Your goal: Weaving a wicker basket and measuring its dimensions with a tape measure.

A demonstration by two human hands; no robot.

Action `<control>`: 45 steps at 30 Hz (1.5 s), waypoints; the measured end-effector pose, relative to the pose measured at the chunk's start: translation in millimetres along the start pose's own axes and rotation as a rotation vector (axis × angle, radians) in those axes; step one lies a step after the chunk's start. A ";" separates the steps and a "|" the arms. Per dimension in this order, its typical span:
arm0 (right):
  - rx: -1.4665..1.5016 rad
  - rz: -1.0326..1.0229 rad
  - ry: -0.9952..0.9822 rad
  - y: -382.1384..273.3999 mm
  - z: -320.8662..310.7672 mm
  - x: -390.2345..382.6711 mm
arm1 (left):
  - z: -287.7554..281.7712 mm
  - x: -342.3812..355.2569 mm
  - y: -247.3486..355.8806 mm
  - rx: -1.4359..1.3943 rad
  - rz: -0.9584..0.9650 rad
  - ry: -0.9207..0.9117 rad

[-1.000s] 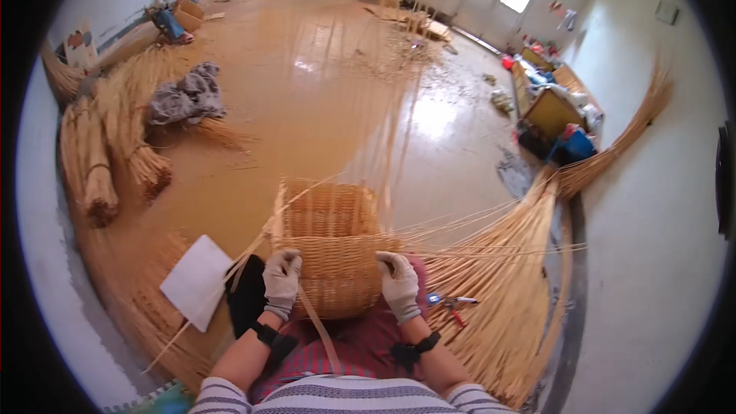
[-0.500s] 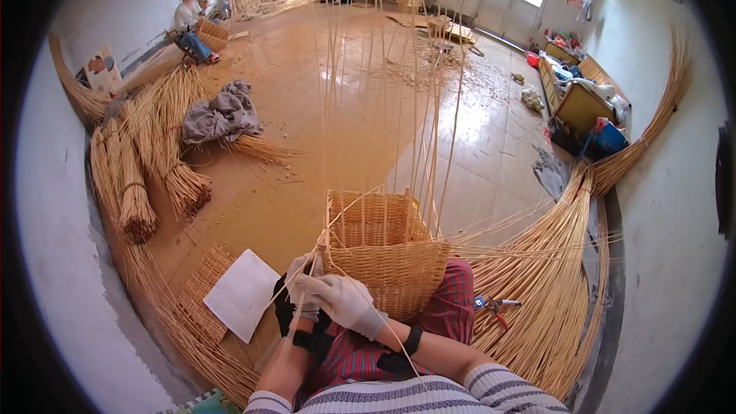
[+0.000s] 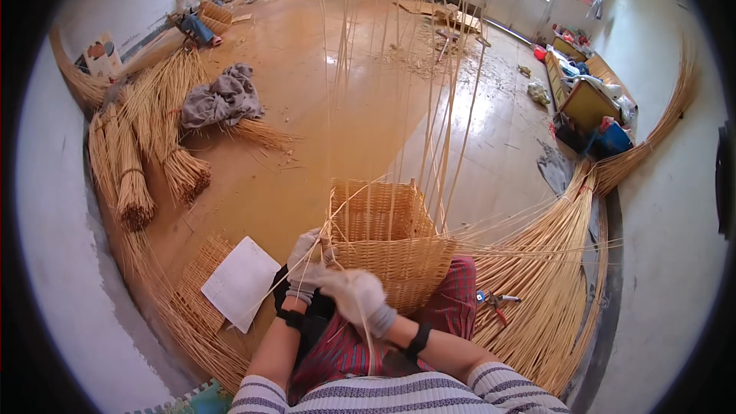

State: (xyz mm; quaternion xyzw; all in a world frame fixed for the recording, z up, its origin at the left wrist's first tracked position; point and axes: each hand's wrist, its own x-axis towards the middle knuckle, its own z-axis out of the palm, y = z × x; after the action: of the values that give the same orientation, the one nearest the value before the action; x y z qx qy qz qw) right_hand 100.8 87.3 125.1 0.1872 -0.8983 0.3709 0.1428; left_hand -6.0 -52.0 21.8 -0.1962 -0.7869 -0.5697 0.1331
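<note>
A half-woven wicker basket [image 3: 402, 268] rests on my lap, with long upright stakes rising from its rim. At its left corner, my left hand [image 3: 308, 255], in a pale glove, is closed around thin wicker strands [image 3: 326, 231]. My right hand [image 3: 356, 297], also gloved, is just below and to the right, in front of the basket's near wall. Motion smears its fingers, so their grip cannot be made out. A loose strand [image 3: 369, 349] hangs below this hand toward my lap.
Right of my knee, pliers with red handles [image 3: 500, 309] lie on spread wicker rods [image 3: 537, 291]. To my left are a white sheet [image 3: 241, 282], a woven panel [image 3: 201, 276], tied rod bundles [image 3: 134, 195] and a grey cloth [image 3: 222, 98]. Far left, a person [image 3: 195, 11] sits working.
My right hand has shifted slightly right and down, away from my left hand, and is blurred. The left hand has risen slightly, still at the basket corner. The view has tilted a little.
</note>
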 end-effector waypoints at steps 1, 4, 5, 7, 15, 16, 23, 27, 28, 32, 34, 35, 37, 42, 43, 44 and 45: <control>0.009 -0.017 -0.156 -1.7 4.2 -3.2 | -1.5 0.8 4.4 -0.023 -0.005 -0.022; 0.013 -0.002 0.038 5.8 7.1 -15.5 | -5.9 3.6 13.6 -0.132 -0.145 -0.076; 0.016 0.029 0.113 13.5 5.4 -19.7 | -7.0 4.9 14.4 -0.207 -0.182 -0.065; 0.270 0.112 0.183 37.4 -3.4 -27.4 | -5.2 11.0 10.8 -0.373 -0.239 -0.089; 0.971 0.942 0.431 100.1 -1.4 -13.8 | 19.4 3.4 -21.3 -0.486 -0.335 -0.110; 0.745 0.716 0.474 94.5 -0.2 -4.2 | 27.4 0.9 -22.7 -0.413 -0.325 -0.070; -0.295 0.112 0.295 68.1 -18.2 108.2 | 49.5 -4.8 -16.2 -0.523 -0.296 0.106; 0.711 0.255 0.572 72.5 -24.1 50.0 | 48.8 -4.1 -5.6 -0.408 -0.362 0.122; 0.513 0.480 0.640 68.7 -26.5 13.8 | 50.5 -0.8 -3.7 -0.323 -0.315 0.143; 0.208 0.004 0.311 56.6 -18.4 -62.4 | 57.0 -1.8 13.7 -0.267 -0.257 0.327; 0.110 0.095 0.355 59.0 -29.0 -64.5 | 49.3 -13.0 31.9 -0.267 -0.299 0.391; 0.294 0.277 0.494 64.1 -36.7 -59.4 | 45.4 -18.0 42.8 -0.054 -0.329 0.398; 0.404 0.421 0.603 74.8 -50.0 -56.5 | 38.3 -34.2 68.7 0.403 -0.064 0.431; 0.141 0.618 0.425 89.2 -52.5 -80.5 | 65.7 -8.3 102.4 0.089 -0.071 0.040; 0.226 0.745 0.362 89.8 -50.6 -77.2 | 68.6 4.0 98.2 0.099 -0.194 -0.084; 0.257 0.759 0.490 91.1 -47.9 -66.9 | 69.3 15.9 92.0 0.123 -0.293 -0.253; 0.179 0.639 0.536 91.3 -48.6 -53.0 | 71.2 21.1 88.1 0.140 -0.428 -0.363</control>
State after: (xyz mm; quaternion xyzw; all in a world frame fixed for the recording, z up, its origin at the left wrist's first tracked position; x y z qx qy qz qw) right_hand 113.2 194.4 81.4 -0.1921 -0.8065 0.5086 0.2324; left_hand 16.8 43.1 82.9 -0.1148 -0.8588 -0.4846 -0.1198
